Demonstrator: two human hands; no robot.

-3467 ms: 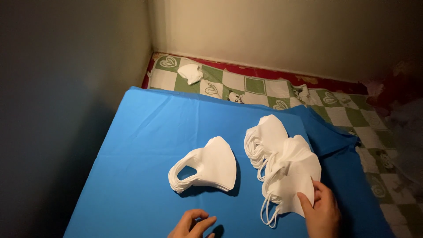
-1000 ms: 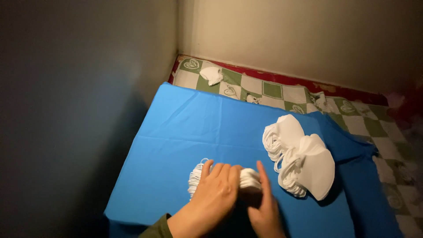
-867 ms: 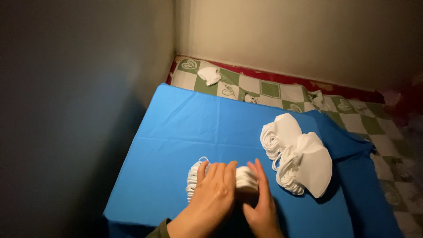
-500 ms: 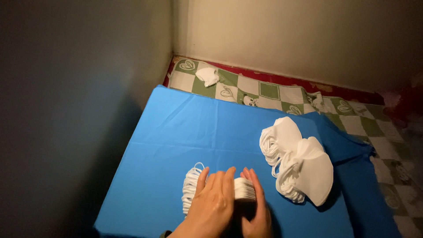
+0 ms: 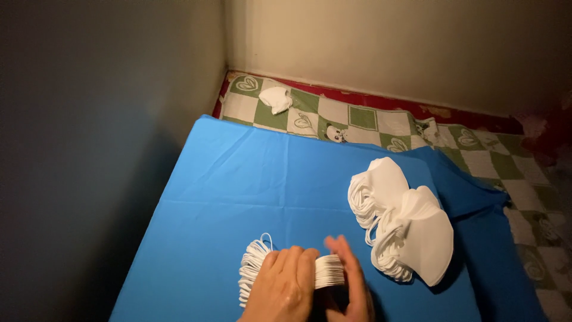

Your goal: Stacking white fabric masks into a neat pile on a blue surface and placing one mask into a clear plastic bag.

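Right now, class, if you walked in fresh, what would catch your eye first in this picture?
First, the bright blue sheet filling the middle. At its near edge the left hand and right hand press together a stack of white masks. To the right lie two larger mask piles, and one loose mask sits on the green checked mat by the wall.

Open blue sheet (image 5: 250,179) lay bare ahead and left of both hands. To the right, two heaps of white masks (image 5: 405,223) blocked passage. Walls (image 5: 107,119) closed in left and far side. One loose mask (image 5: 275,98) sat on checked mat (image 5: 357,119), near corner.
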